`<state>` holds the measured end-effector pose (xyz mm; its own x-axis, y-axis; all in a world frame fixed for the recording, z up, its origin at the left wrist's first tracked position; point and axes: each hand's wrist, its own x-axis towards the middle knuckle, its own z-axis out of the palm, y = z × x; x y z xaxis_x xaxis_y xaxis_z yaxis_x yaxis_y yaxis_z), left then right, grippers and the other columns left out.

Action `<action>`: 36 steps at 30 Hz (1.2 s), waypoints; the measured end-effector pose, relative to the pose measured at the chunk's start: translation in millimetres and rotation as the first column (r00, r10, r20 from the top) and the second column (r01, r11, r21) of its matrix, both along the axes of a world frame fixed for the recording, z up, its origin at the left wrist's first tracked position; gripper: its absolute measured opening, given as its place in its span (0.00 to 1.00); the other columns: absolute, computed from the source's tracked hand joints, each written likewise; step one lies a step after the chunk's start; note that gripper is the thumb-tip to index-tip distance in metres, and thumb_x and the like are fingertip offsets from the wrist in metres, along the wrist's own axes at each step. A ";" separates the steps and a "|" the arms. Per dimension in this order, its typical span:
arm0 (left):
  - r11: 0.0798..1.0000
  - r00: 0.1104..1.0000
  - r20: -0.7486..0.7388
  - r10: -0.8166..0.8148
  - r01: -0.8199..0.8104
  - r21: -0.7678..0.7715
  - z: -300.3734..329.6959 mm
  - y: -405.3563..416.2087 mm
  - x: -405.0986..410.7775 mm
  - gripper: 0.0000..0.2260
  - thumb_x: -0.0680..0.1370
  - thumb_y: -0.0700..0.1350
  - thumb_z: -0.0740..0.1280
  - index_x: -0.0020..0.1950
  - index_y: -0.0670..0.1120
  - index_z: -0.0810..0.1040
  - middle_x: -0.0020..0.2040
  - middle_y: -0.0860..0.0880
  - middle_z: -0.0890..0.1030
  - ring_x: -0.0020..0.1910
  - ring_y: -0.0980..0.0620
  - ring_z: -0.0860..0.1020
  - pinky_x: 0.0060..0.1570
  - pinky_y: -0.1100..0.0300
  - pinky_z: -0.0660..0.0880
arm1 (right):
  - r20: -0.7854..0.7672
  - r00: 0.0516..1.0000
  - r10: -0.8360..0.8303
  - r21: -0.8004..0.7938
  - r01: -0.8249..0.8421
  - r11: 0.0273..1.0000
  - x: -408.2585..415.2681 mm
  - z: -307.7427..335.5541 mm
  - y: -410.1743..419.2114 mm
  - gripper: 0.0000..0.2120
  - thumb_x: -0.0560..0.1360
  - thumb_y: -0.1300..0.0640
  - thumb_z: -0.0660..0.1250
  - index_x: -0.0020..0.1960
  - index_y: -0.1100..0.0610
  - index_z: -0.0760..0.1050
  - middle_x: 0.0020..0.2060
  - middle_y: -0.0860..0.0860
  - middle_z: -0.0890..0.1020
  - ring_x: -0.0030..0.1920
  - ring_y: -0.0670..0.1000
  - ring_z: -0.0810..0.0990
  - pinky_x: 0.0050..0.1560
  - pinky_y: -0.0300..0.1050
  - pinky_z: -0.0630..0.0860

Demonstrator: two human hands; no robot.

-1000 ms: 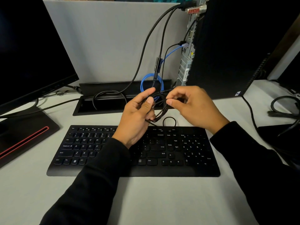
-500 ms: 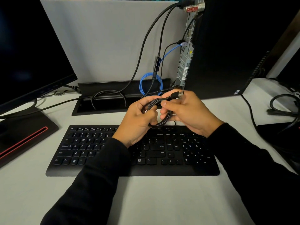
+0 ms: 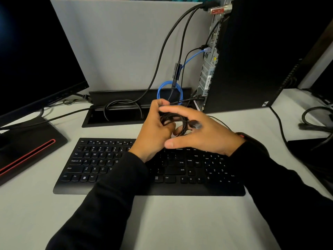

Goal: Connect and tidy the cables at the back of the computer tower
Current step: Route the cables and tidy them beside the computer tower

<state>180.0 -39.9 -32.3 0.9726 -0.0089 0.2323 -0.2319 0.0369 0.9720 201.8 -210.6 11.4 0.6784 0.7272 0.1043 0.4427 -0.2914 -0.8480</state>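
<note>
Coiled black cable [image 3: 177, 124], bundled in small loops above the far edge of the keyboard [image 3: 147, 170], just in front of the computer tower [image 3: 252, 55]. Held in the left hand [image 3: 155, 129], fingers curled round the left side of the coil; right hand [image 3: 203, 133] spread over the other side, fingers wide and fairly straight, a plug end [image 3: 196, 125] lying blurred against its palm. Probably the winding or binding stage of the tidying. Best done by keeping the loops even and stacked under a firm left grip, passing the free end round the bundle with the right, and leaving enough slack toward the tower's rear panel [image 3: 209, 69] to avoid strain on a seated plug. Risk of loops springing apart if the left grip loosens. Behind, a blue cable [image 3: 170, 91] looped by a black cable tray [image 3: 115, 120] sunk in the counter [image 3: 162, 222], other black leads running up to the rear panel. Pale counter, grey partition [image 3: 126, 42] at the back, dark monitor [image 3: 32, 51] on a red-trimmed stand at left, more cables at far right.
</note>
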 end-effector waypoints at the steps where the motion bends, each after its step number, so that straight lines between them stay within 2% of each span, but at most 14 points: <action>1: 1.000 1.000 -0.003 0.013 -0.013 0.018 0.0 -1.2 0.3 0.25 0.75 0.24 0.65 0.65 0.46 0.66 0.56 0.41 0.81 0.50 0.47 0.83 0.50 0.51 0.81 | 0.120 0.993 -0.019 -0.047 0.025 0.999 -1.0 -2.8 3.3 0.28 0.73 0.52 0.79 0.71 0.41 0.75 0.68 0.41 0.76 0.71 0.42 0.71 0.70 0.38 0.70; 2: 1.000 1.000 -0.004 0.014 -0.014 0.019 1.0 -2.1 0.0 0.26 0.74 0.24 0.65 0.65 0.46 0.65 0.56 0.39 0.80 0.49 0.48 0.83 0.47 0.52 0.81 | 0.216 0.974 -0.066 -0.028 0.073 0.997 -1.4 -5.9 6.5 0.23 0.75 0.50 0.76 0.69 0.43 0.78 0.66 0.42 0.77 0.71 0.41 0.70 0.69 0.35 0.68; 3: 1.000 1.000 -0.009 0.021 -0.021 0.015 1.9 -1.6 1.0 0.25 0.75 0.25 0.66 0.66 0.46 0.66 0.54 0.41 0.80 0.44 0.53 0.83 0.42 0.58 0.80 | 0.269 0.953 -0.139 0.041 0.133 0.990 -0.5 -9.0 8.9 0.16 0.78 0.51 0.74 0.65 0.46 0.81 0.62 0.43 0.79 0.69 0.41 0.71 0.68 0.34 0.68; 5: 0.999 0.999 -0.037 0.013 -0.014 -0.045 7.4 -0.8 0.1 0.24 0.76 0.28 0.69 0.67 0.46 0.67 0.46 0.49 0.80 0.33 0.60 0.78 0.32 0.68 0.73 | 0.236 0.925 -0.297 0.195 0.254 0.947 4.8 -13.2 6.7 0.07 0.80 0.56 0.71 0.56 0.51 0.86 0.56 0.45 0.82 0.64 0.42 0.76 0.67 0.41 0.73; 7: 0.990 0.998 -0.055 -0.042 0.034 -0.136 8.2 -0.3 -0.3 0.25 0.76 0.33 0.71 0.69 0.47 0.69 0.40 0.51 0.78 0.31 0.58 0.73 0.30 0.65 0.69 | 0.224 0.901 -0.372 0.234 0.321 0.918 12.1 -14.4 0.8 0.05 0.78 0.59 0.73 0.52 0.53 0.87 0.51 0.47 0.84 0.56 0.46 0.82 0.61 0.49 0.79; 10: 0.958 0.989 -0.086 -0.123 0.096 -0.270 5.0 -2.0 -1.3 0.23 0.75 0.37 0.69 0.70 0.44 0.73 0.37 0.50 0.74 0.30 0.57 0.68 0.32 0.62 0.68 | 0.263 0.882 -0.390 0.219 0.339 0.915 19.0 -14.6 -4.8 0.03 0.75 0.60 0.76 0.48 0.53 0.86 0.44 0.48 0.85 0.44 0.50 0.85 0.51 0.57 0.82; 11: 0.961 0.988 -0.085 -0.127 0.102 -0.257 3.7 -2.3 -0.7 0.21 0.75 0.37 0.68 0.69 0.43 0.74 0.37 0.49 0.75 0.30 0.57 0.68 0.34 0.62 0.69 | 0.252 0.877 -0.409 0.225 0.358 0.906 19.5 -13.9 -5.7 0.04 0.74 0.60 0.77 0.47 0.53 0.84 0.43 0.47 0.85 0.43 0.50 0.85 0.49 0.59 0.82; 15: 0.995 0.999 -0.011 -0.036 0.037 0.088 1.6 -2.2 1.2 0.11 0.80 0.35 0.68 0.59 0.46 0.81 0.44 0.45 0.80 0.35 0.51 0.74 0.41 0.58 0.75 | 0.231 0.848 -0.477 0.245 0.424 0.872 18.0 -14.7 -8.8 0.15 0.72 0.62 0.79 0.48 0.51 0.73 0.42 0.50 0.83 0.42 0.51 0.85 0.46 0.57 0.84; 17: 0.992 0.999 -0.027 0.037 -0.033 0.125 -1.8 -4.0 2.5 0.06 0.80 0.35 0.67 0.53 0.44 0.81 0.43 0.44 0.80 0.35 0.50 0.74 0.41 0.55 0.74 | 0.246 0.845 -0.476 0.229 0.426 0.875 15.5 -14.8 -6.6 0.15 0.71 0.62 0.80 0.49 0.54 0.74 0.42 0.51 0.82 0.39 0.51 0.85 0.42 0.53 0.85; 20: 0.982 0.984 -0.064 0.168 -0.162 0.092 -7.1 -8.5 3.1 0.07 0.79 0.33 0.64 0.49 0.44 0.77 0.41 0.47 0.79 0.32 0.53 0.75 0.38 0.55 0.74 | 0.171 0.901 -0.399 0.209 0.363 0.908 12.3 -11.4 -3.0 0.16 0.70 0.63 0.81 0.53 0.53 0.79 0.45 0.51 0.82 0.38 0.53 0.86 0.43 0.48 0.85; 25: 0.903 0.924 -0.014 0.383 -0.372 0.213 -21.4 -11.1 8.2 0.11 0.77 0.32 0.63 0.46 0.49 0.71 0.38 0.48 0.79 0.35 0.50 0.78 0.37 0.49 0.77 | 0.094 0.948 -0.304 0.137 0.291 0.947 9.6 -12.7 0.7 0.28 0.70 0.67 0.79 0.67 0.52 0.78 0.54 0.49 0.81 0.40 0.53 0.86 0.50 0.49 0.85; 28: 0.914 0.907 -0.119 0.404 -0.405 0.019 -17.1 -16.3 7.3 0.12 0.76 0.30 0.63 0.45 0.47 0.75 0.39 0.47 0.79 0.37 0.50 0.75 0.36 0.55 0.73 | 0.033 0.955 -0.293 0.158 0.285 0.946 9.0 -15.0 1.6 0.24 0.71 0.67 0.78 0.65 0.54 0.81 0.52 0.50 0.83 0.41 0.50 0.86 0.52 0.49 0.85; 31: 0.901 0.905 -0.292 0.310 -0.378 -0.212 -5.1 -21.9 3.0 0.13 0.78 0.30 0.62 0.43 0.45 0.80 0.38 0.48 0.80 0.35 0.54 0.73 0.33 0.62 0.70 | 0.061 0.952 -0.300 0.181 0.286 0.941 8.6 -14.8 0.3 0.20 0.72 0.67 0.77 0.61 0.54 0.83 0.51 0.47 0.85 0.45 0.47 0.87 0.52 0.44 0.84; 36: 0.928 0.936 -0.321 0.146 -0.242 -0.283 5.9 -12.9 3.6 0.15 0.76 0.28 0.61 0.48 0.42 0.85 0.41 0.48 0.83 0.34 0.57 0.72 0.35 0.61 0.67 | 0.130 0.917 -0.376 0.210 0.345 0.915 9.9 -18.4 -2.4 0.17 0.73 0.68 0.77 0.59 0.54 0.82 0.49 0.48 0.84 0.43 0.46 0.86 0.50 0.42 0.84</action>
<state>183.6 -52.8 -26.4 0.9719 0.2132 -0.0997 0.0236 0.3333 0.9425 211.8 -213.0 -7.0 0.8529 0.3945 0.3420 0.4734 -0.3079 -0.8253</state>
